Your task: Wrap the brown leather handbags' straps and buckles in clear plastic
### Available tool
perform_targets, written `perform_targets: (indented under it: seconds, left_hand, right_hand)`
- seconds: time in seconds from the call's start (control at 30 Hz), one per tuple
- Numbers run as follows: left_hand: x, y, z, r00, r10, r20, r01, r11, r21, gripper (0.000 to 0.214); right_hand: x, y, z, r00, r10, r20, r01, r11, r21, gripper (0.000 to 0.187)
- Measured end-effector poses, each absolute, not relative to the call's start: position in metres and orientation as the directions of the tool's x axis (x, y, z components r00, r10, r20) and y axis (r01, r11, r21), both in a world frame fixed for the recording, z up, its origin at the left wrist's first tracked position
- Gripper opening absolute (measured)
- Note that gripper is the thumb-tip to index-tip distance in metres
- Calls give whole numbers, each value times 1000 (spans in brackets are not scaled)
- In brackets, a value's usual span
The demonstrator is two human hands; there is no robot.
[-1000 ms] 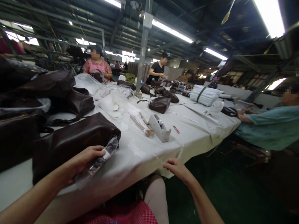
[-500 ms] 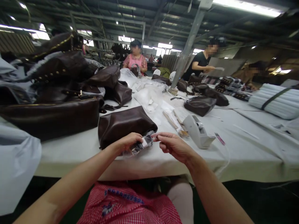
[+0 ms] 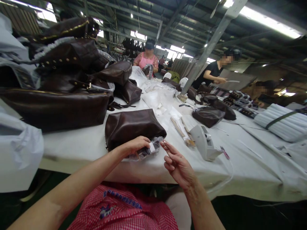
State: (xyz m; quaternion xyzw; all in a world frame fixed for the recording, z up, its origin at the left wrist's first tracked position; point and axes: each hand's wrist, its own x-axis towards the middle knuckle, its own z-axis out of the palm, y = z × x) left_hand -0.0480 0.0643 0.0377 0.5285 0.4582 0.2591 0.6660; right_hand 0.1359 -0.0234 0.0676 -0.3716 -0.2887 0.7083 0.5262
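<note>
My left hand (image 3: 135,146) is closed on a small clear plastic packet (image 3: 150,149) with dark contents and a white label, held at the near edge of the white table (image 3: 79,145). My right hand (image 3: 176,163) is just right of the packet, its thumb and forefinger pinched together at the packet's right end. What they pinch, if anything, is too small to make out. Directly behind the packet lies a dark brown leather bag (image 3: 130,126).
More brown bags (image 3: 57,107) are piled at the left. A grey tape dispenser (image 3: 205,143), flat sticks (image 3: 182,129) and clear plastic bags (image 3: 159,99) lie mid-table. White rolls (image 3: 279,123) sit at the right. Other people work at the far side.
My view swung left and down over the second. My right hand came up from the table edge to the packet's right end. My left hand kept hold of the packet.
</note>
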Motion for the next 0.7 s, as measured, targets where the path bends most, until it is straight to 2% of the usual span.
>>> perform_targets:
  seconds: [0.3, 0.7]
  left_hand:
    - [-50, 64, 35, 461, 822, -335, 167, 290, 942, 26]
    - [-50, 66, 31, 469, 828, -307, 144, 272, 952, 24]
  right_hand:
    - [99, -34, 26, -51, 984, -173, -599, -168, -783, 43]
    - [79, -40, 19, 46, 984, -170, -619, -106, -778, 43]
